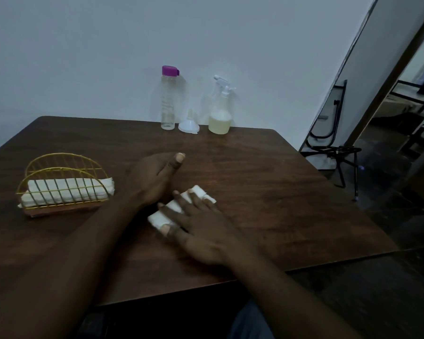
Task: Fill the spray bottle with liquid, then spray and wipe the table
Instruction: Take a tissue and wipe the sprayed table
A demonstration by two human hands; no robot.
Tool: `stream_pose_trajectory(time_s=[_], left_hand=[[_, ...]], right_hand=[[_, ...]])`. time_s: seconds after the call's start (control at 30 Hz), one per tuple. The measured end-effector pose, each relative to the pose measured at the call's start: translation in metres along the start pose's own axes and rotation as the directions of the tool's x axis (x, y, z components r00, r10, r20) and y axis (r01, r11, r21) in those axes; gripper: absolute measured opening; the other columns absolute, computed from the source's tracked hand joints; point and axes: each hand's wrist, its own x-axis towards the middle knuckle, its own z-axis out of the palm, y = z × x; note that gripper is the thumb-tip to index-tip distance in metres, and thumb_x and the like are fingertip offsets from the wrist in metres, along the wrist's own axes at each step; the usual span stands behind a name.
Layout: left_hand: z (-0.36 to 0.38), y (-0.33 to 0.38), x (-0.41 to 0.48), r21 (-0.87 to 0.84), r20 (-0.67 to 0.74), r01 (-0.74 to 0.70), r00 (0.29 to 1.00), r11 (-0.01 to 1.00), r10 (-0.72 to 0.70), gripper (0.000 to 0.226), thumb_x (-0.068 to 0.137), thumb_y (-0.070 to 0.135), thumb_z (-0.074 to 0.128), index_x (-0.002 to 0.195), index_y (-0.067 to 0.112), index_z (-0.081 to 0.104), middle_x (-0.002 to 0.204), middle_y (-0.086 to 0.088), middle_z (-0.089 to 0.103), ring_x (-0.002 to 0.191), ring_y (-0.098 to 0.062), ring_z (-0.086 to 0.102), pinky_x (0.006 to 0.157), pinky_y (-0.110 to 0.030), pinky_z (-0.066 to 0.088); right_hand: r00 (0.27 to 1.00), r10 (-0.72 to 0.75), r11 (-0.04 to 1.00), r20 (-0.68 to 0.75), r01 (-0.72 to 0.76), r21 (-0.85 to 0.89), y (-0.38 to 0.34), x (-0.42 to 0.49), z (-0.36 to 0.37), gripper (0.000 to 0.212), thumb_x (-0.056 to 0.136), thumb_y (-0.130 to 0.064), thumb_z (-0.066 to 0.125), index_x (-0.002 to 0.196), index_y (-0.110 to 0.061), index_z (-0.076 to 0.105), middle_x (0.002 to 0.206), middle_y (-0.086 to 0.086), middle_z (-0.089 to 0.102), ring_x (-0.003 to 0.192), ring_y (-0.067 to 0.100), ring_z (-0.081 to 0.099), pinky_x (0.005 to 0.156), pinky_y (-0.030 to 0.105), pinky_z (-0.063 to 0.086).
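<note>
Tables: 1, a dark wood table [279, 192].
Bottles: 2 in total.
Spray bottle [219, 116]: 1, with a white trigger head.
Clear bottle [168, 101]: 1, with a purple cap.
Funnel [188, 124]: 1, white.
Wire holder [59, 209]: 1, gold-coloured, on a wooden base.
Napkin bundles [69, 192]: 2 white bundles in the wire holder, one above the other; single sheets cannot be counted.
Folded cloth [160, 217]: 1, white.
Hands: 2, a left hand [152, 179] and a right hand [201, 231].
Black metal frame [333, 133]: 1 clearly seen beside the table; those farther back are too dim to count.
</note>
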Motion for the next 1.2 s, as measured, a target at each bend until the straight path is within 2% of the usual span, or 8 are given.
stream_pose_trajectory(time_s=[0.1,0.17,0.23,0.47,0.7,0.93,1.07,1.2], left_hand=[[0.002,0.011,-0.006,0.022,0.096,-0.173,0.981,0.985,0.171,0.063,0.104,0.067,0.028,0.116,0.025,0.074,0.110,0.004,0.075,0.100,-0.014,0.066,0.088,-0.039,0.051],[0.003,0.011,-0.006,0.067,0.140,-0.206,0.971,0.976,0.195,0.074,0.100,0.078,0.018,0.114,0.029,0.072,0.105,0.012,0.073,0.094,-0.005,0.063,0.084,-0.038,0.049],[0.006,0.005,-0.004,0.104,0.154,-0.197,0.972,0.975,0.180,0.075,0.099,0.081,0.016,0.110,0.030,0.070,0.103,0.011,0.072,0.094,-0.005,0.063,0.084,-0.038,0.050],[0.004,0.001,-0.005,0.177,0.139,-0.190,0.976,0.966,0.166,0.078,0.098,0.080,0.017,0.133,0.033,0.067,0.133,0.007,0.069,0.120,-0.016,0.062,0.095,-0.035,0.045],[0.023,0.032,-0.013,0.270,0.254,-0.250,0.950,0.930,0.182,0.085,0.093,0.081,0.014,0.147,0.031,0.056,0.152,0.009,0.055,0.137,-0.014,0.050,0.105,-0.031,0.037],[0.053,0.061,-0.017,0.282,0.264,-0.290,0.940,0.915,0.217,0.082,0.096,0.077,0.016,0.153,0.029,0.049,0.158,0.010,0.047,0.145,-0.008,0.039,0.105,-0.024,0.030],[0.053,0.048,-0.016,0.336,0.241,-0.266,0.952,0.904,0.190,0.080,0.097,0.077,0.018,0.155,0.030,0.047,0.158,0.009,0.047,0.146,-0.008,0.038,0.110,-0.029,0.033],[0.051,0.035,-0.011,0.338,0.196,-0.209,0.969,0.918,0.149,0.083,0.097,0.080,0.016,0.152,0.028,0.050,0.154,0.008,0.052,0.140,-0.010,0.045,0.101,-0.025,0.034]], right_hand=[[0.989,0.145,0.989,-0.019,-0.146,-0.024,0.040,-0.014,-0.009,0.061,0.101,-0.073,0.016,0.160,-0.057,0.008,0.175,-0.011,-0.005,0.160,0.016,-0.015,0.126,0.042,-0.009],[0.976,0.215,0.976,-0.039,-0.216,-0.036,0.064,-0.024,-0.014,0.061,0.102,-0.073,0.015,0.160,-0.057,0.009,0.175,-0.011,-0.005,0.160,0.017,-0.013,0.126,0.041,-0.007],[0.956,0.289,0.955,-0.058,-0.292,-0.051,0.095,-0.037,-0.020,0.061,0.102,-0.072,0.012,0.160,-0.056,0.007,0.175,-0.010,-0.005,0.161,0.020,-0.011,0.126,0.043,-0.005],[0.833,0.543,0.837,-0.110,-0.547,-0.011,0.181,-0.100,-0.035,0.075,0.088,-0.081,0.001,0.159,-0.057,0.007,0.176,-0.006,-0.002,0.161,0.023,-0.008,0.127,0.048,-0.001],[0.831,0.539,0.840,-0.134,-0.543,0.013,0.183,-0.130,-0.026,0.088,0.079,-0.090,-0.004,0.160,-0.057,0.008,0.175,-0.008,-0.002,0.161,0.019,-0.009,0.126,0.046,-0.002],[0.814,0.569,0.821,-0.113,-0.571,0.017,0.218,-0.059,-0.052,0.121,0.059,-0.104,-0.013,0.164,-0.047,0.005,0.176,-0.004,-0.003,0.161,0.027,-0.007,0.126,0.054,0.001],[0.801,0.594,0.803,-0.078,-0.595,-0.001,0.241,0.008,-0.072,0.105,0.074,-0.097,-0.004,0.164,-0.044,0.005,0.176,-0.001,-0.005,0.161,0.031,-0.009,0.126,0.057,0.000],[0.785,0.617,0.786,-0.051,-0.618,-0.003,0.254,0.059,-0.088,0.095,0.084,-0.093,0.004,0.165,-0.043,0.004,0.176,-0.002,-0.007,0.161,0.032,-0.010,0.126,0.060,-0.002]])
